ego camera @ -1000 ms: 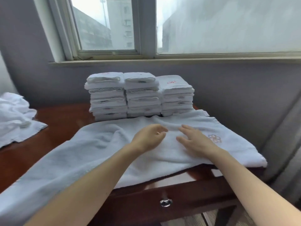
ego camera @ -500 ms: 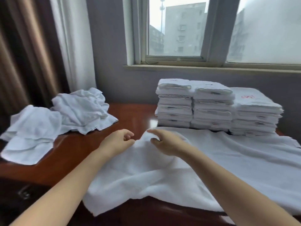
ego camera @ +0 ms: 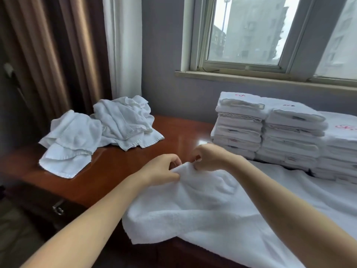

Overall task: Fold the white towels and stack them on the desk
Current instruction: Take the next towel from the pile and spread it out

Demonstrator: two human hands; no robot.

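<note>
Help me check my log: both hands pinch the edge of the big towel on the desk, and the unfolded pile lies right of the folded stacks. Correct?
No. The head view shows the unfolded pile lying left of the folded stacks, not right. The rest holds: the left hand and right hand both pinch the edge of the big towel on the desk.

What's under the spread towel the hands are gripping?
The desk, bare to the left of the towel, runs under it. Left hand and right hand pinch its raised corner. Anything else beneath is covered.
</note>
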